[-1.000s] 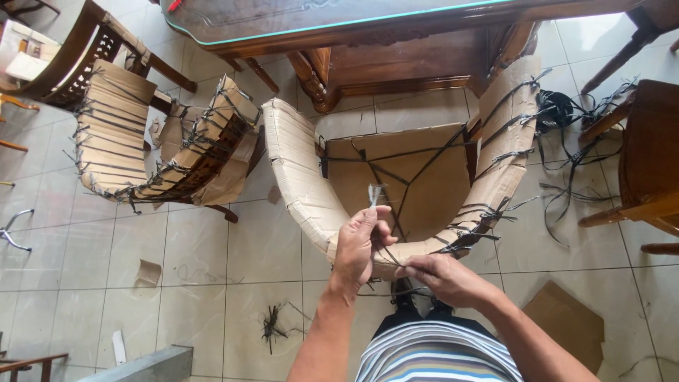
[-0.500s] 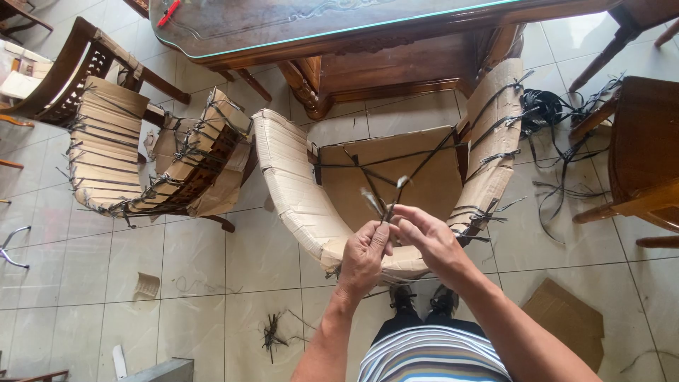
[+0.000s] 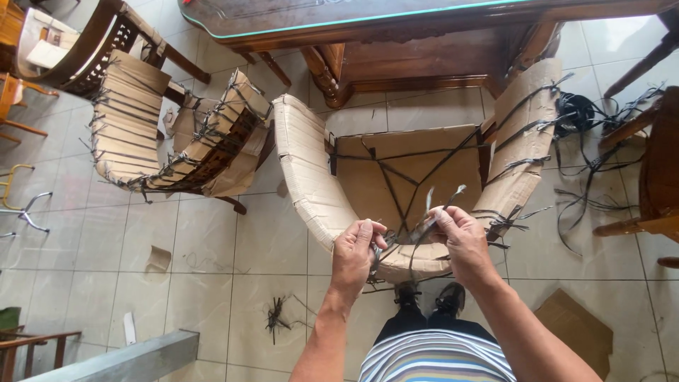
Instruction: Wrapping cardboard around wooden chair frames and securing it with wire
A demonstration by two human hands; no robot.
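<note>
head view: left hand (image 3: 356, 256) and right hand (image 3: 464, 239) both over curved back of cardboard-wrapped chair (image 3: 311, 191), near its rear rim. left grip closed tight on dark plastic strap (image 3: 417, 230), fingers curled round it just above cardboard. right grip pinched shut on same strap, two frayed ends (image 3: 444, 197) sticking up past fingertips. strap taut between hands, lying against wrapped backrest. more straps crossing cardboard seat panel (image 3: 403, 170). second wrapped chair (image 3: 166, 138) to the left, well apart. loose strap bundle (image 3: 580, 117) on floor at right. strap scraps (image 3: 274, 318) on tiles near left forearm. dark wooden desk (image 3: 396, 28) beyond chair.
</note>
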